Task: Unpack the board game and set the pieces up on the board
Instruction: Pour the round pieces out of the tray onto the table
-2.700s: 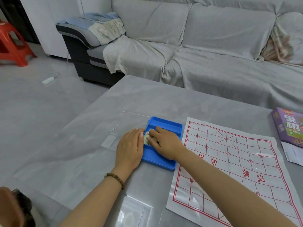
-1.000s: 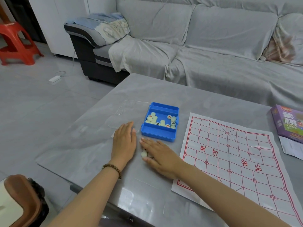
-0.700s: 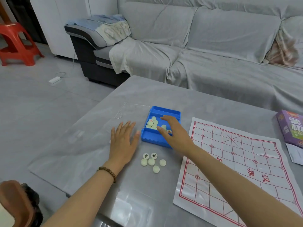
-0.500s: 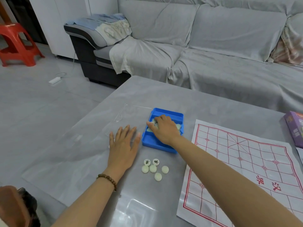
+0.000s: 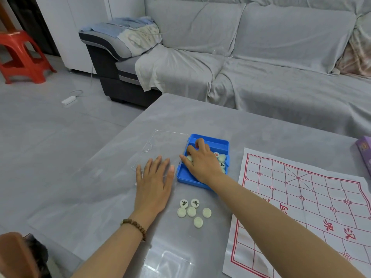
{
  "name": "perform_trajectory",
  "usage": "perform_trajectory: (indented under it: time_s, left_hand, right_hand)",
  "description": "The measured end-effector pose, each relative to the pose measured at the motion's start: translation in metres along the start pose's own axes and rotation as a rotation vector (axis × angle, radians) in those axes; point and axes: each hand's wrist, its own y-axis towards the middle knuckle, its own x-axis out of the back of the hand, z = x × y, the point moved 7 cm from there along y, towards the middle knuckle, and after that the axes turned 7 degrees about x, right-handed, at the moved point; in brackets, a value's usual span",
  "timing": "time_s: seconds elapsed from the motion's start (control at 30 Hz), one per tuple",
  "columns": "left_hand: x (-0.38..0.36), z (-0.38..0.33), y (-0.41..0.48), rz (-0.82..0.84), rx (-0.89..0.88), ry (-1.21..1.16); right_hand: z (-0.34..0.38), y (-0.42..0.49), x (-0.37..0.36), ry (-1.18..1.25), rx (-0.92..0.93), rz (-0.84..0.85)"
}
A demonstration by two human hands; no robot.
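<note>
Discs are what the job turns on: small pale round pieces (image 5: 221,158), some marked in red or black, lie in the blue tray (image 5: 208,141) under and just beyond the right hand (image 5: 201,164). That hand reaches into the tray with its fingers bent down among them. One disc shows between thumb and forefinger, but the palm hides whether anything is actually gripped. Six loose pieces (image 5: 191,211) sit on the table between the two wrists, nearer the body than the tray.

They look light, hard and smooth, so they will likely skate on the glossy table (image 5: 200,117) and roll if they land on edge. A pinch across the rim, or a cupped handful, should suit them. The board (image 5: 301,197) is a thin printed sheet just outside the right forearm, probably easy to crease or nudge.

The left hand (image 5: 154,185) lies flat, palm down and fingers spread, holding nothing. Its fingertips rest on a clear lid (image 5: 160,141) beside the tray.

Beyond both hands stands a covered grey sofa (image 5: 261,57). A purple box (image 5: 364,151) sits at the far right edge — a red stool (image 5: 22,55) stands off to the left on the tiled floor.
</note>
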Motion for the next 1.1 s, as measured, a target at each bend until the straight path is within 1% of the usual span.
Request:
perform_trajectory:
  time_s: [0.17,0.33,0.57,0.67,0.77,0.83,0.9,0.97,1.03,1.07,1.1]
  left_hand:
    - [-0.001,0.000,0.000,-0.002,0.003,0.009]
    - [0.000,0.000,0.000,-0.008,0.006,0.014]
    - [0.000,0.000,0.000,-0.021,-0.003,0.010]
    - [0.002,0.000,0.000,-0.035,-0.006,-0.004]
    - [0.002,-0.001,0.000,-0.028,-0.007,-0.014]
    - [0.003,-0.002,-0.001,-0.021,-0.002,-0.037]
    - [0.006,-0.001,-0.001,-0.025,0.012,-0.082]
    - [0.009,-0.001,-0.002,-0.060,0.009,-0.113]
    - [0.013,-0.001,-0.004,-0.091,-0.002,-0.120]
    - [0.015,-0.002,-0.006,-0.101,-0.004,-0.125]
    - [0.017,-0.001,-0.008,-0.108,-0.002,-0.132]
  right_hand:
    - [0.002,-0.001,0.003,-0.033,0.029,0.035]
    - [0.004,-0.001,0.004,-0.056,0.046,-0.015]
    - [-0.001,-0.001,0.007,-0.038,-0.018,-0.036]
    - [-0.007,0.002,0.009,0.131,-0.077,-0.075]
    - [-0.013,-0.001,0.029,0.375,-0.145,-0.237]
    - [-0.008,-0.010,0.046,0.520,-0.146,-0.340]
    - [0.007,-0.030,0.056,0.574,-0.111,-0.351]
    - [0.024,-0.061,0.051,0.541,-0.091,-0.264]
    - [0.040,-0.096,0.036,0.447,-0.048,-0.158]
    - [0.048,-0.112,0.031,0.375,0.013,-0.156]
    - [0.056,-0.126,0.027,0.292,0.100,-0.194]
